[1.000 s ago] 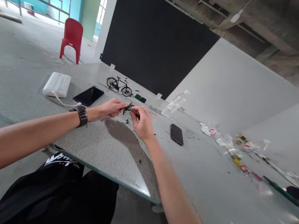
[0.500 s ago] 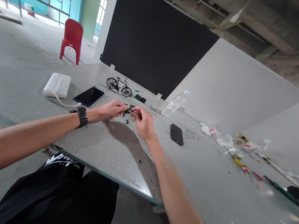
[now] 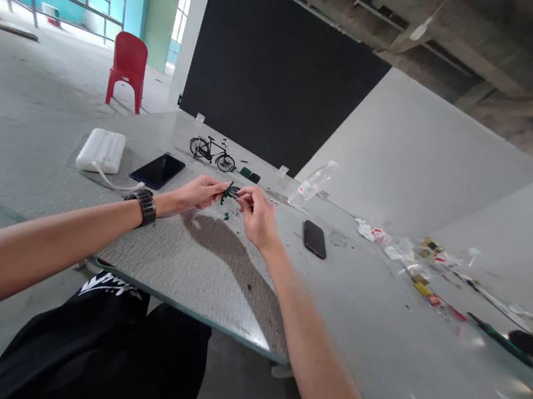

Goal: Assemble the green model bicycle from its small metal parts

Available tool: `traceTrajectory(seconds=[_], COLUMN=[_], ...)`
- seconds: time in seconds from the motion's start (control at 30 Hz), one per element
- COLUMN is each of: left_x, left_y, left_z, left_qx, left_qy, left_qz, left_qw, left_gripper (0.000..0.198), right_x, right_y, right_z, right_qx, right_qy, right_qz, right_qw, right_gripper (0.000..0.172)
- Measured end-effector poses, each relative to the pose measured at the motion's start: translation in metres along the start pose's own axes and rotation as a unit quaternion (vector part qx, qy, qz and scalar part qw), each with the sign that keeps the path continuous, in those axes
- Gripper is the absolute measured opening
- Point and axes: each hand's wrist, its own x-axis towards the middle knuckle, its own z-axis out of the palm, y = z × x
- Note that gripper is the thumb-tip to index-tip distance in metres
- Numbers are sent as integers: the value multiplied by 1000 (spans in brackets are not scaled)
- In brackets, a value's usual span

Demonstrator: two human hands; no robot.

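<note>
My left hand (image 3: 203, 192), with a watch on its wrist, pinches a small green model part (image 3: 227, 193) between thumb and fingers just above the table. Close to its right side, my right hand (image 3: 258, 215) is closed in a pinch; whatever its fingertips hold is too small to make out. A dark, thin-lined piece (image 3: 235, 191) shows between the hands, and I cannot tell which hand touches it. Below them lies a small green scrap (image 3: 226, 216). Behind the hands stands a black model bicycle (image 3: 212, 152), upright, beside flat dark green pieces (image 3: 249, 174).
A white power bank (image 3: 101, 150) with a cable and a dark phone (image 3: 158, 170) lie left. To the right are a clear bottle (image 3: 313, 183), another phone (image 3: 315, 240) and scattered packaging (image 3: 402, 251). The table's near edge (image 3: 188, 312) runs above my lap.
The green part has turned in my left fingers and now looks narrower and more upright. My right fingers have shifted slightly around the small work; both arms stay nearly in place.
</note>
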Motion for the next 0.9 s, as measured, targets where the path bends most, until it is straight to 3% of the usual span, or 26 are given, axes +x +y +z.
traceTrajectory(seconds=[0.27,0.57,0.9], left_x=[-1,1,-1], left_y=[3,-1,-3], left_z=[1,0,-4], left_qx=[34,15,115], left_qy=[13,15,10], left_qz=[5,2,43], left_qw=[999,1000,992], left_gripper=[49,49,50], right_x=[0,1,0], right_y=[1,3,5], right_z=[4,3,4], right_qx=[26,9,118], right_qy=[-23,15,12], right_qz=[28,15,70], right_qw=[999,1000,991], right_gripper=[12,11,10])
